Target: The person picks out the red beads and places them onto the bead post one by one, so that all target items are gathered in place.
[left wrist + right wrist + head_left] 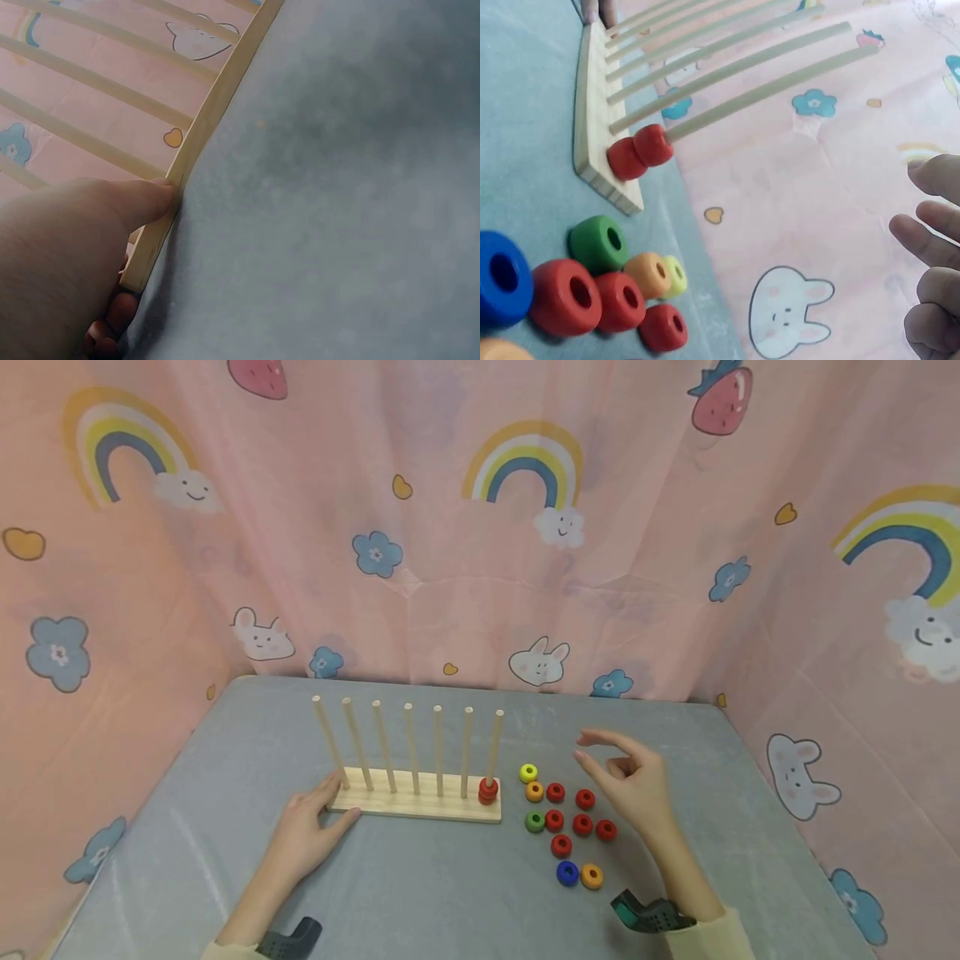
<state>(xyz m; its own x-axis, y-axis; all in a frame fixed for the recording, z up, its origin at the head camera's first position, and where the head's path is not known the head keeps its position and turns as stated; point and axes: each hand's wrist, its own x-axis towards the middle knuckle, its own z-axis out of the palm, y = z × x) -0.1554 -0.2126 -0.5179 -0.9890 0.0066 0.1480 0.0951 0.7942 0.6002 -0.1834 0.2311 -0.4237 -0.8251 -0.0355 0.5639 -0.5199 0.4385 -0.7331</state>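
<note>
A wooden base with several upright pegs stands at the middle of the table. Two red beads are stacked on its rightmost peg, seen also as red beads in the right wrist view. My left hand grips the left end of the base, thumb on its front edge. Above and right of the loose beads, my right hand is raised, thumb and index finger apart, with nothing between them; its fingers show at the right in the right wrist view.
Right of the base lie loose beads: several red, a yellow, two orange, a green and a blue one. A patterned pink curtain hangs behind the grey table.
</note>
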